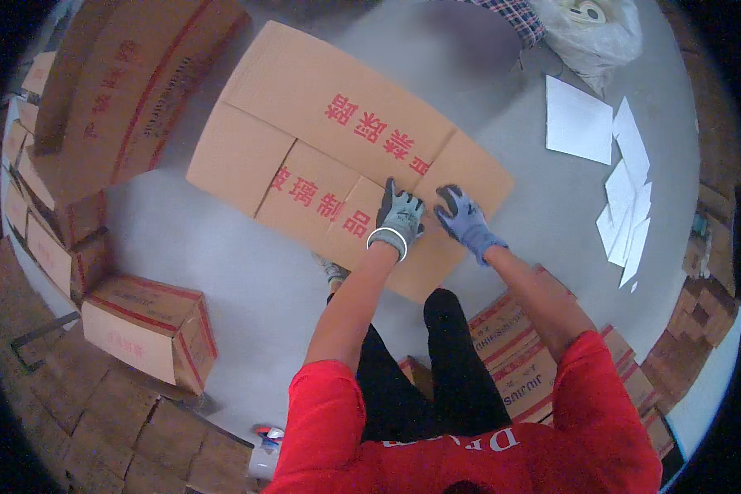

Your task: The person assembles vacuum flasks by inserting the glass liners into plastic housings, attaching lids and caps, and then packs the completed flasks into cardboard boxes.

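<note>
A large flattened brown cardboard box [305,107] with red printing lies on the grey floor before me, set at a slant. My left hand [399,216], in a grey-green glove with dark fingertips, rests on its near right part beside a seam. The fingers are stretched out and a little apart; a white band circles that wrist. Close to its right, my right hand [467,222], in a blue-grey glove, touches the same cardboard with fingers bent but apart. Neither hand visibly holds anything.
Tall cartons [128,99] stand at the far left; a closed carton [152,329] sits nearer. More printed cartons [523,370] lie beside my legs at right. White sheets [579,119] lie on the floor at right, below a clear plastic bag [597,37]. Another person's plaid sleeve [510,16] shows at the top.
</note>
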Tool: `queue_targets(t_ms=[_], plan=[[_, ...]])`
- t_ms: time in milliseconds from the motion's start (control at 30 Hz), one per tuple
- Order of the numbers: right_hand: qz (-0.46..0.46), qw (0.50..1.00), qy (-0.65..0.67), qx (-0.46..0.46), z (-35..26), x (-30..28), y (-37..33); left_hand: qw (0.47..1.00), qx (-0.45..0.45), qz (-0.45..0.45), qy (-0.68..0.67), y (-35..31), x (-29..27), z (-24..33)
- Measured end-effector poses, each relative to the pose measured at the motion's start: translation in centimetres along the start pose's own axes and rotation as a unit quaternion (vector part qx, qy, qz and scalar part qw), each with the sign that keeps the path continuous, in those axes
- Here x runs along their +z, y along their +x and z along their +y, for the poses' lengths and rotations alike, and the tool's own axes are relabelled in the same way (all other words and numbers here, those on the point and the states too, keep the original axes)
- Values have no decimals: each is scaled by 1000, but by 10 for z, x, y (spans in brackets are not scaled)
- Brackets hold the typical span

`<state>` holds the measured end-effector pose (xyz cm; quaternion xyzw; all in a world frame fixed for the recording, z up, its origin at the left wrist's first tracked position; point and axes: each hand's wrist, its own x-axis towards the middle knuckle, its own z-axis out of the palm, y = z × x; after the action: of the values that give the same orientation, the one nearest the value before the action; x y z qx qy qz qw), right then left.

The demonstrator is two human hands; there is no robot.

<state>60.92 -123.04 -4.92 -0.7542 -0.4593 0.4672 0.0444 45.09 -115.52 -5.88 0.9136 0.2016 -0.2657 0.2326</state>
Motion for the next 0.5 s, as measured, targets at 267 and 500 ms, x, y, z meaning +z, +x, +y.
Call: queue_targets(t_ms=[267, 500], plan=[[-126, 671, -489, -544, -74, 4, 84, 996, 27, -73, -31, -12, 21, 10], [-42, 683, -499, -533, -54, 50, 135, 990, -51, -17, -133, -34, 60, -2]])
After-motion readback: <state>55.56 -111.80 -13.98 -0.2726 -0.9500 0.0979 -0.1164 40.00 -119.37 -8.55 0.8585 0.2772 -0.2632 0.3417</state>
